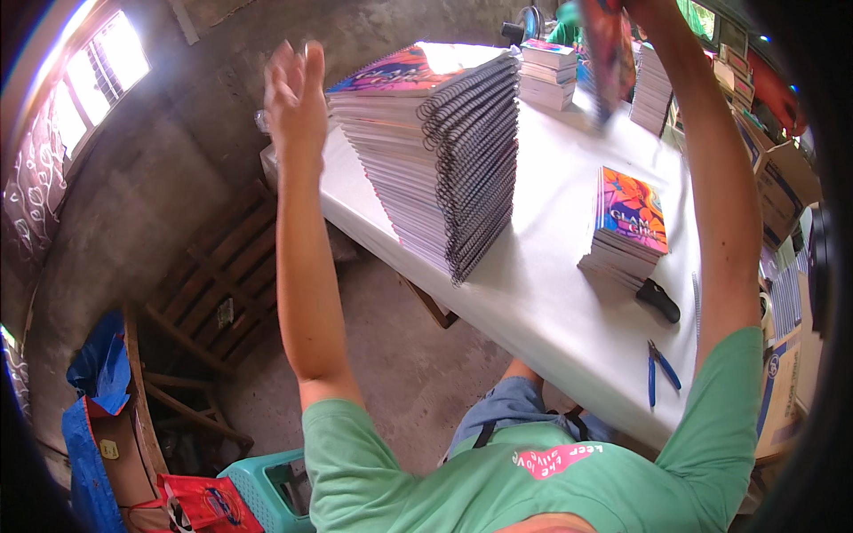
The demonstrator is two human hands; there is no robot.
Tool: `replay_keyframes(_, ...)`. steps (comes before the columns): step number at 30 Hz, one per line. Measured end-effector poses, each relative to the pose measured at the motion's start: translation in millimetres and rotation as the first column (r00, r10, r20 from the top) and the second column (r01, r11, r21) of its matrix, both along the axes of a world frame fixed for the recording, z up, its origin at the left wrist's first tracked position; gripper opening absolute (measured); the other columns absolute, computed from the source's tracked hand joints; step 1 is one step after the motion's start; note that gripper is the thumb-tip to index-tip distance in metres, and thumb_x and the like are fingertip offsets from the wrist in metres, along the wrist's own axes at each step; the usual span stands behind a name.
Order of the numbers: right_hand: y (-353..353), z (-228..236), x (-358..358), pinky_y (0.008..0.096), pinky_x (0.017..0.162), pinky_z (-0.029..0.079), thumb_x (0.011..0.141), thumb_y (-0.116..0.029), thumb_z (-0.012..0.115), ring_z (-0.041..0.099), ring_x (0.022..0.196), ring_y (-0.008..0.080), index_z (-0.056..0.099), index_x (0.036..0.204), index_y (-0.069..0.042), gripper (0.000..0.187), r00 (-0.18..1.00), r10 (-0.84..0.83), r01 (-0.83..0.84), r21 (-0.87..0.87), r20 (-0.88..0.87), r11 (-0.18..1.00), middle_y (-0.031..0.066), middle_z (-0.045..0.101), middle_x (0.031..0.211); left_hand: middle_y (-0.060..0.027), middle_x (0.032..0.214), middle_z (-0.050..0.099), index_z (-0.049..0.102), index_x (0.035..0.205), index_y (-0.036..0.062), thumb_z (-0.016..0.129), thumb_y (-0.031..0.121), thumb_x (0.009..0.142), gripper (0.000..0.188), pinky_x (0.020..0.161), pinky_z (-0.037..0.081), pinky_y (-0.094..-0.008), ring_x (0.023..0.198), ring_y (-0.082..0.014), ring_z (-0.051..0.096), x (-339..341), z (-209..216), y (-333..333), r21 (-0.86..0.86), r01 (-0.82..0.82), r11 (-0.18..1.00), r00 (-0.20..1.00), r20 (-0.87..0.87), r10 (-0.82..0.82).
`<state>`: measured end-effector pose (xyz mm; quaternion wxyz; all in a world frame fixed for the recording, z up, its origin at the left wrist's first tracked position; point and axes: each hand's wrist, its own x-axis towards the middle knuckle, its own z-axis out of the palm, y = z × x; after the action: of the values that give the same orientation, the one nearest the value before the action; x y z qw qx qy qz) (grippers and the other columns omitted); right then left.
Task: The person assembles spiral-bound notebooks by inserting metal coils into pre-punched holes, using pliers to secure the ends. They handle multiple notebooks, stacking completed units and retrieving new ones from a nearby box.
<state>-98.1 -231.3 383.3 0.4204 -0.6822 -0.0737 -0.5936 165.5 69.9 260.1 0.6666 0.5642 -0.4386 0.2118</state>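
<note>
A tall stack of spiral-bound notebooks [400, 169] with black wire coils and colourful covers stands at the table's left end. Just left of it, my left hand [298, 102] is raised with its fingers stretched up and nothing in them. At the top edge, my right hand [647, 9] grips a notebook with a bright cover [609, 58], blurred by motion and hanging over the table's far side. The fingers of that hand are partly cut off by the frame. A shorter pile of small colourful notebooks [629, 213] sits to the right on the white table [555, 293].
Blue-handled pliers [662, 373] and a black object [658, 301] lie near the table's right edge. More book piles [547, 75] stand at the back. Cardboard boxes [782, 373] crowd the right side. A teal stool [267, 484] and red bag [209, 505] are at lower left.
</note>
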Motion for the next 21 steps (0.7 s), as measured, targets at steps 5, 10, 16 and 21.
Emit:
replay_keyframes(5, 69, 10, 84, 0.0338, 0.085, 0.04, 0.088, -0.033, 0.049, 0.053, 0.1, 0.0232, 0.055, 0.114, -0.006, 0.038, 0.939, -0.276, 0.213, -0.283, -0.204, 0.935, 0.0125, 0.057, 0.108, -0.0171, 0.142, 0.035, 0.034, 0.138, 0.0005, 0.033, 0.065, 0.089, 0.082, 0.108, 0.021, -0.0357, 0.133, -0.0243, 0.029, 41, -48, -22, -0.049, 0.267, 0.962, 0.902, -0.338, -0.268)
replay_keyframes(10, 126, -16, 143, 0.0365, 0.095, 0.033, 0.087, -0.046, 0.043, 0.045, 0.113, 0.0248, 0.049, 0.123, -0.009, 0.052, 0.854, -0.286, 0.057, -0.468, -0.434, 0.882, 0.0131, 0.051, 0.119, -0.0165, 0.136, 0.038, 0.033, 0.139, 0.0028, 0.025, 0.069, 0.088, 0.083, 0.107, 0.02, -0.0361, 0.127, -0.0236, 0.033, 14, -45, -29, -0.153, 0.298, 0.942, 0.881, -0.335, -0.334)
replay_keyframes(16, 93, -48, 102, 0.0398, 0.107, 0.024, 0.087, -0.062, 0.035, 0.036, 0.127, 0.0266, 0.043, 0.133, -0.012, 0.069, 0.701, -0.321, 0.028, -0.426, -0.636, 0.904, 0.0139, 0.043, 0.132, -0.0162, 0.13, 0.042, 0.044, 0.13, -0.0002, 0.027, 0.066, 0.09, 0.079, 0.104, 0.025, -0.0335, 0.123, -0.024, 0.037, 13, -50, -42, -0.157, 0.226, 0.961, 0.943, -0.213, -0.256)
replay_keyframes(21, 25, -146, 115, 0.0429, 0.111, 0.017, 0.087, -0.068, 0.031, 0.027, 0.135, 0.0262, 0.044, 0.135, -0.014, 0.073, 0.772, -0.186, 0.114, -0.156, -0.607, 0.981, 0.0137, 0.048, 0.131, -0.0109, 0.101, 0.059, 0.059, 0.107, -0.0015, 0.034, 0.058, 0.093, 0.066, 0.089, 0.038, -0.0278, 0.098, -0.0187, 0.054, 30, -46, -38, -0.129, 0.116, 0.985, 0.953, -0.264, -0.147)
